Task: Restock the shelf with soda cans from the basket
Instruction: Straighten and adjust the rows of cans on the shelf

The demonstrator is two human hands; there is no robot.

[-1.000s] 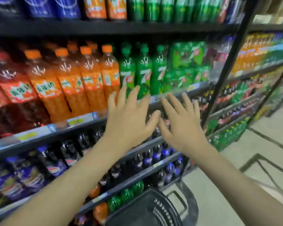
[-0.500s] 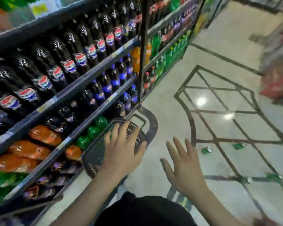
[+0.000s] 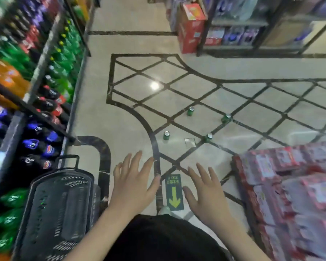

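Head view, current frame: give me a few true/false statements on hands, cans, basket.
1. Both hands hold nothing. True: the left hand and right hand are spread open over the floor.
2. Four green soda cans stand on the floor. True.
3. The black basket sits to the person's right. False: the basket is on the left, beside the drinks shelf.
4. The left hand grips the basket handle. False: it is apart from the basket, touching nothing.
5. A green arrow sign lies on the floor between the hands. True.
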